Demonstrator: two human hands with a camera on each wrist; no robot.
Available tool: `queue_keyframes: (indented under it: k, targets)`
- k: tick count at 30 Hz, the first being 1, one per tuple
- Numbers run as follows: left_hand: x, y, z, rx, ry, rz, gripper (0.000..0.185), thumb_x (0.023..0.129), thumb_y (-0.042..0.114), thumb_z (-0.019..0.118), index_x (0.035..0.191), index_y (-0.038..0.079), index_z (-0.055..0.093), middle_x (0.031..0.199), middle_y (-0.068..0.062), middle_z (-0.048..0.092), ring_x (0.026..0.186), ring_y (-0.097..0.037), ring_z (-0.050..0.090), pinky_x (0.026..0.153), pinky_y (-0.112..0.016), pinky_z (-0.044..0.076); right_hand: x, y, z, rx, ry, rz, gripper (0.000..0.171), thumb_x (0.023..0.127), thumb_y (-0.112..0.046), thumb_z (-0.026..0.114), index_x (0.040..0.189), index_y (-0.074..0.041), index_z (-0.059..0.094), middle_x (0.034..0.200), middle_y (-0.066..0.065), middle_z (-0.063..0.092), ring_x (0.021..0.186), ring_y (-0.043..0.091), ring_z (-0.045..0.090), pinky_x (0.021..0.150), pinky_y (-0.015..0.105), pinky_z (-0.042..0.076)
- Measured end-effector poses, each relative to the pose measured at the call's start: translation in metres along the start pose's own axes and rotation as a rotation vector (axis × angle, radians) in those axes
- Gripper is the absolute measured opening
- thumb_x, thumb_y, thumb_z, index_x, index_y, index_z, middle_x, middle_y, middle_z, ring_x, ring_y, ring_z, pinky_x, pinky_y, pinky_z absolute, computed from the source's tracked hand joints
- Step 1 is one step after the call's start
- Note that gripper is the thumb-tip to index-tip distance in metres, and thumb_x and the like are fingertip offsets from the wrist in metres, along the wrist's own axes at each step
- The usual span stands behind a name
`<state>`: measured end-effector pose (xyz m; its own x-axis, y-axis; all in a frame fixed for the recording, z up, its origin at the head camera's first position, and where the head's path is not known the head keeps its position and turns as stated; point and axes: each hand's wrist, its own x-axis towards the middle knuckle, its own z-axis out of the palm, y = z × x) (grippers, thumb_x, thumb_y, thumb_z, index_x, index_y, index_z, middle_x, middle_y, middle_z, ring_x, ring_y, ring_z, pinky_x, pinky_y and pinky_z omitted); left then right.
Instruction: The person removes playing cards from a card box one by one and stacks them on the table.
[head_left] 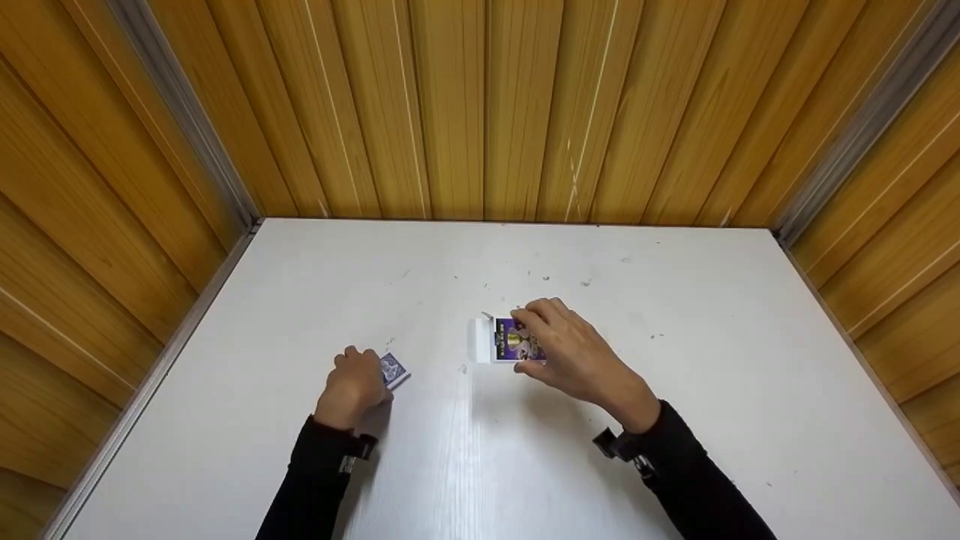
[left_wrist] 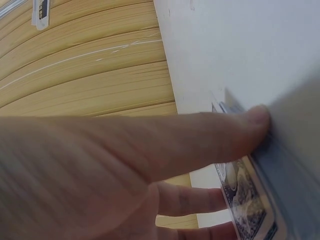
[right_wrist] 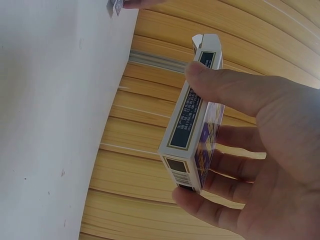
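— Anything the wrist view adds?
— Yes, the card box (right_wrist: pixel 192 135) has its flap open; the right hand (head_left: pixel 577 352) pinches it above the tabletop (head_left: pixel 712 390).
— The left hand (head_left: pixel 354 386)?
— Its grip curls round the cards (head_left: pixel 392 370) on the tabletop.

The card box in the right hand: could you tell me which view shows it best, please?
The right wrist view: the card box fills mid-frame, its printed side and open flap clear, pinched by the right hand. The head view shows it small and half-covered. The left wrist view misses it.
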<state>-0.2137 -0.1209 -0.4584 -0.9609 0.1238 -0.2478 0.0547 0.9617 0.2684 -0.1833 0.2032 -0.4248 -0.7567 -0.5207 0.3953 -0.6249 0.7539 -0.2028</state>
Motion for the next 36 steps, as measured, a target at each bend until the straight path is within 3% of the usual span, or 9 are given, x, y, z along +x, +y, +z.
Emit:
queue_keyframes:
  k: [12, 27, 36]
  targets:
    - [-0.0003, -0.0010, -0.0002, 0.007, -0.004, 0.015, 0.039, 0.077, 0.004, 0.072, 0.105, -0.017, 0.054, 0.098, -0.025, 0.050, 0.097, -0.040, 0.051, 0.083, -0.053, 0.051, -0.0015, -0.0007, 0.0010, -0.006, -0.018, 0.017, 0.069, 0.082, -0.029, 0.090, 0.138, -0.001, 0.059, 0.127, 0.012, 0.058, 0.111, 0.026, 0.056, 0.084, 0.038, 0.053]
    - [0.0009, -0.0023, -0.0016, -0.016, -0.015, -0.002, 0.048, 0.077, 0.006, 0.079, 0.109, -0.018, 0.053, 0.096, -0.023, 0.049, 0.094, -0.039, 0.053, 0.084, -0.053, 0.052, -0.0007, -0.0002, -0.0001, -0.017, -0.004, 0.003, 0.069, 0.082, -0.030, 0.090, 0.137, -0.002, 0.059, 0.127, 0.011, 0.058, 0.112, 0.026, 0.056, 0.086, 0.038, 0.053]
    - [0.0006, -0.0043, -0.0066, -0.037, -0.023, -0.030, 0.065, 0.074, 0.028, 0.094, 0.105, -0.014, 0.056, 0.095, -0.020, 0.048, 0.090, -0.033, 0.051, 0.081, -0.051, 0.052, -0.0006, 0.0007, -0.0003, -0.020, 0.010, -0.009, 0.070, 0.081, -0.029, 0.090, 0.137, -0.002, 0.059, 0.125, 0.012, 0.059, 0.111, 0.026, 0.057, 0.085, 0.039, 0.053]
